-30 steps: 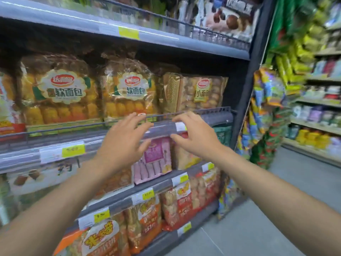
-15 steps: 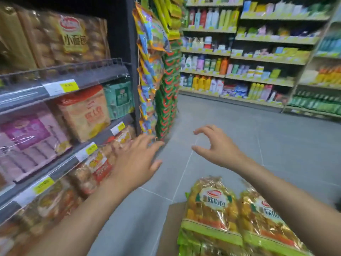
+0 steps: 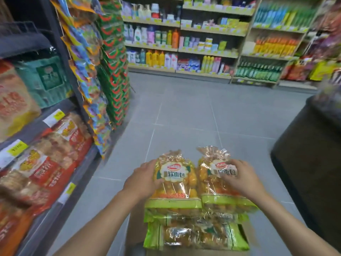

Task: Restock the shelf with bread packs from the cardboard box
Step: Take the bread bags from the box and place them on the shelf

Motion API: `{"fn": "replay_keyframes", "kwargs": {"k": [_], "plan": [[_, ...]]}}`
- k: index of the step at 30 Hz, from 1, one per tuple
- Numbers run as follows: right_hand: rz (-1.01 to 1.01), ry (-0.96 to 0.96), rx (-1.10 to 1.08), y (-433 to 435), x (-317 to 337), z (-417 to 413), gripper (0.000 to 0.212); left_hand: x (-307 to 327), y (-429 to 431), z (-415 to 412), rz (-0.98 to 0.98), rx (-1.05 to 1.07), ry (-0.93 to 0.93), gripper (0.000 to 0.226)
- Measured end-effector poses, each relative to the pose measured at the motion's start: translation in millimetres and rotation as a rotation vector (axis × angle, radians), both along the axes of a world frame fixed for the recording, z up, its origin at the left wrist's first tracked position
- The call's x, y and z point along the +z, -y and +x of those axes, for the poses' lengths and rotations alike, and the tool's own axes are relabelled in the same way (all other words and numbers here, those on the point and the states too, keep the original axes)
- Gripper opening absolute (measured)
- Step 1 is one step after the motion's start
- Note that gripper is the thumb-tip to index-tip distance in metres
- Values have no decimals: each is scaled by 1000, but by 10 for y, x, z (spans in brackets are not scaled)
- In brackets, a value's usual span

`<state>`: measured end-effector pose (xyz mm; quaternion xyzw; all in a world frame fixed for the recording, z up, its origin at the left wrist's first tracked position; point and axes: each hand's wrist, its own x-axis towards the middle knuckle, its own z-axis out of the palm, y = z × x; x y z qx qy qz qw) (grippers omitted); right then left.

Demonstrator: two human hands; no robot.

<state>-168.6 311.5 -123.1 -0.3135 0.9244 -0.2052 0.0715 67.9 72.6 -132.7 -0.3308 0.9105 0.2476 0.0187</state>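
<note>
- At the top of the box, the left hand's (image 3: 144,180) fingers (image 3: 146,164) curl round the outer edge of the left pack (image 3: 174,179), with the thumb pressed on its front.
- The right hand (image 3: 241,179) mirrors this. Its fingers (image 3: 238,162) wrap the outer edge of the right pack (image 3: 215,182), and the thumb lies across the label.
- Both packs stand upright, side by side and touching, above the cardboard box (image 3: 136,230) and not yet on the shelf (image 3: 55,115).
- Risk: the film is slick and crinkly, and each pack is held by one hand from one side only, so a loose hold on the lift could let a pack slide out and fall to the floor (image 3: 184,117).
- Risk: squeezing harder to prevent that would likely crush the soft bread inside.
- Risk: the twisted tops or lower seams may snag on the packs beneath and drag one over the rim of the box.
- Risk: swinging left to the shelf, an elbow or a pack could brush the hanging snack strips (image 3: 103,74) at the shelf end.
- Count: two hands, each gripping one pack.
- Count: two packs held.
- Count: one pack (image 3: 195,237) lies crosswise lower in the box. Green edges of more show between, but their number cannot be told.
- Count: one box.
</note>
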Motion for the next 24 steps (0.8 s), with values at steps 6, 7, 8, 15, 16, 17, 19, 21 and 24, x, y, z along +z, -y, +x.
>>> {"fn": "replay_keyframes", "kwargs": {"k": [6,7,8,15,16,17,19,21,24], "plan": [[55,172,-185,-264,-293,-201,86,-249,-105,-100,291,153,-32,84],[47,204,-194,-283,-323,-216,88,-284,-93,-97,320,172,-34,84],[40,231,-204,-284,-327,-211,86,-305,-87,-93,343,185,-18,84],[24,335,-297,-218,-350,-314,99,-412,-6,-116,568,340,-14,117],[27,361,-316,-209,-344,-325,102,-403,-20,-118,634,390,-48,106],[27,383,-329,-202,-342,-343,105,-401,-24,-114,707,442,-101,85],[36,431,-352,-192,-308,-362,110,-406,-5,-99,827,511,-170,71],[46,481,-358,-195,-286,-380,114,-485,59,-102,899,527,-163,109],[34,560,-353,-213,-272,-388,120,-622,131,-123,973,512,-193,107]]}}
